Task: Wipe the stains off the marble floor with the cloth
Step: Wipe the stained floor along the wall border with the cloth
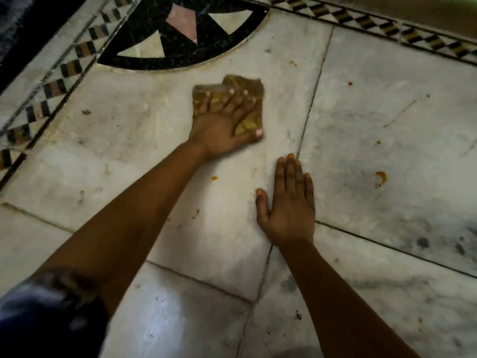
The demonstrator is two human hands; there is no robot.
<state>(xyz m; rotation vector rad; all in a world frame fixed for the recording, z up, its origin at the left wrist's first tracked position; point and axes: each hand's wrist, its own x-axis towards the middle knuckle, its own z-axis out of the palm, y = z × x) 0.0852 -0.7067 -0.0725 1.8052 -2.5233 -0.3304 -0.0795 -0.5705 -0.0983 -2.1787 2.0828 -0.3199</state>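
A person's right hand [287, 202] lies flat on the white marble floor [387, 140], fingers straight and together, holding nothing — just beside a seam between slabs. Farther out, the left hand [222, 126] presses a folded yellow-brown cloth [249, 117] onto the marble with spread fingers, thumb out at the cloth's near edge. Orange stains [380, 177] dot the slab to the right, with smaller specks near the left forearm. Beyond the cloth curves a black inlay [180, 54] with pale triangles — a checkered border [382, 24] behind it.
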